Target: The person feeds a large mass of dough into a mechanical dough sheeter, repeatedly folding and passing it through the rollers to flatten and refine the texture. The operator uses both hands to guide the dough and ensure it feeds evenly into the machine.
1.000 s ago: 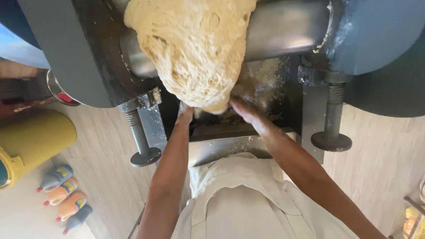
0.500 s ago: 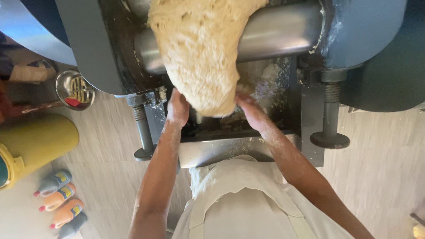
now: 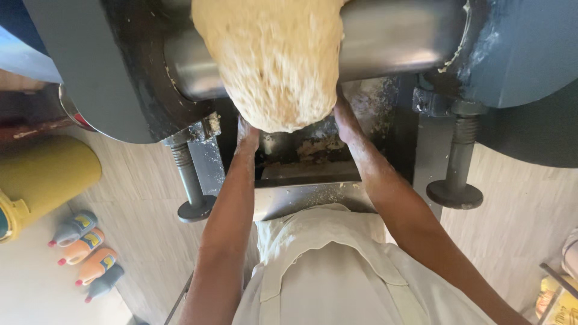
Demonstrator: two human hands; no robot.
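Observation:
A wide sheet of pale, bubbly dough [image 3: 274,57] hangs over the steel roller [image 3: 397,39] of a floor-standing dough machine. My left hand [image 3: 247,133] reaches up under the dough's lower left edge, fingers hidden behind it. At the lower right edge, my right hand [image 3: 344,117] presses against the dough, dusted with flour. Both forearms stretch forward from my white apron. Whether the fingers grip the dough or only support it is hidden.
The machine's grey-blue side housings [image 3: 518,54] flank the roller, with two threaded steel feet [image 3: 454,192] on the pale wood-look floor. A floury steel tray [image 3: 307,195] sits below the roller. At left stand a yellow container [image 3: 39,174] and several small squeeze bottles [image 3: 81,250].
The dough sheet has come further down over the roller and my view has shifted closer. Both hands stay under its lower edge, slightly farther apart.

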